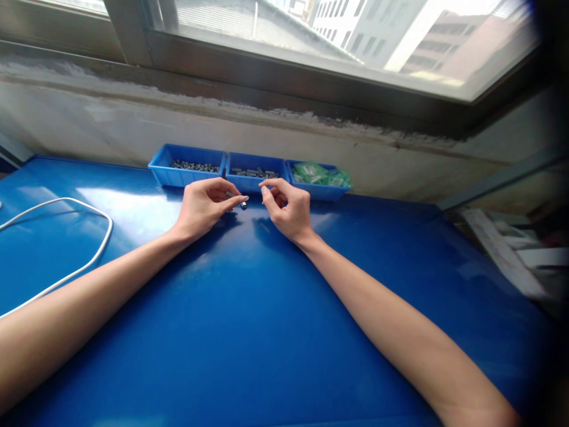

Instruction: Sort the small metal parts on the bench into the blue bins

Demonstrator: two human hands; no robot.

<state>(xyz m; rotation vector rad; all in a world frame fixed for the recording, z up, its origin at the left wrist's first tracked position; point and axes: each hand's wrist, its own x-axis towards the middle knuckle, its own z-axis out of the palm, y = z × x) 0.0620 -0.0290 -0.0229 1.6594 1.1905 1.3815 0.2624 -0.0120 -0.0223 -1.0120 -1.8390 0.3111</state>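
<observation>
My left hand point(203, 206) is closed in a pinch above the table, gripping a small shiny metal piece point(243, 205) whose dark end sticks out past the fingertips. The exact kind of this piece is too small to tell. Facing it, my right hand point(288, 207) has thumb and index finger drawn together; whatever they hold, if anything, cannot be made out. A short gap separates the two hands. Just behind them stands the middle blue bin point(255, 161), with small grey metal pieces point(255, 172) in it.
A left blue bin point(166, 176) contains many small metal parts point(195, 166). Green plastic bags point(317, 174) fill the right blue bin point(322, 193). A white cable point(104, 237) curves over the blue table point(249, 332) at left. Wall and window frame point(275, 83) rise behind.
</observation>
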